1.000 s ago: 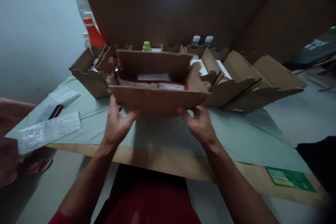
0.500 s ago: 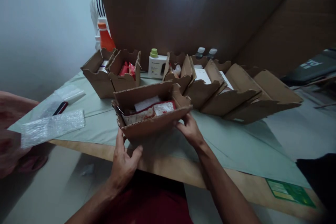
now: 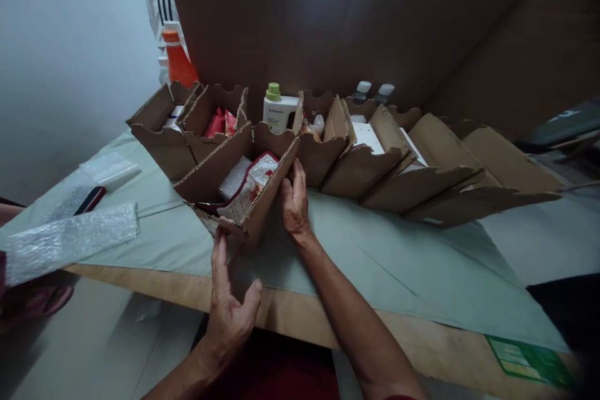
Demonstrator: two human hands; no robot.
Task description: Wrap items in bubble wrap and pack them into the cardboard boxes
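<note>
At frame centre the open cardboard box (image 3: 237, 184) lies on the table (image 3: 422, 262), long axis diagonal, right hand (image 3: 294, 203) flat against its right wall, left hand (image 3: 229, 306) released, fingertip touching its near corner.

bottle label (image 3: 280, 114) too small to read, green sheet (image 3: 532, 359) blurred, person behind cardboard wall (image 3: 328, 19) mostly hidden

I see a pale plain wall (image 3: 70, 44) on the left under dim, cool light. A tall cardboard partition (image 3: 351, 25) stands along the table's far edge. The wooden table (image 3: 450, 337) carries a grey-green cloth (image 3: 422, 262) that stops short of its near edge. Grey floor (image 3: 98, 350) shows below the near-left corner.
</note>
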